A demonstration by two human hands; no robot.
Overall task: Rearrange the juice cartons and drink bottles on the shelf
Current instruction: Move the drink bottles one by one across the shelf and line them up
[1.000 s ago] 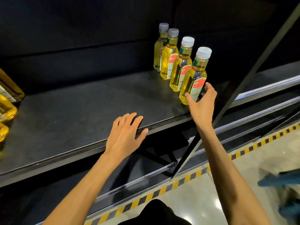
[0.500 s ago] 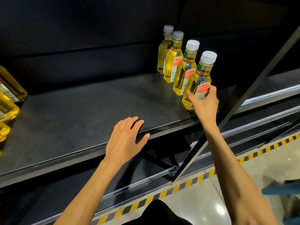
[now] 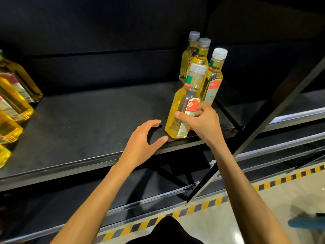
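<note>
Curled round the label of the nearest bottle [image 3: 182, 110], the right hand [image 3: 202, 124] grips it between thumb and fingers. That bottle is at the near edge of the shelf [image 3: 88, 120], right of centre, in front of three more bottles [image 3: 213, 80] lined up toward the far wall. The left hand [image 3: 140, 145] holds nothing, fingers spread, just left of the bottle's base. The gripped bottle looks blurred and seems tilted. A careless pull could drag its base off the near lip, or swing its shoulder into the bottle behind and topple the row.
</note>
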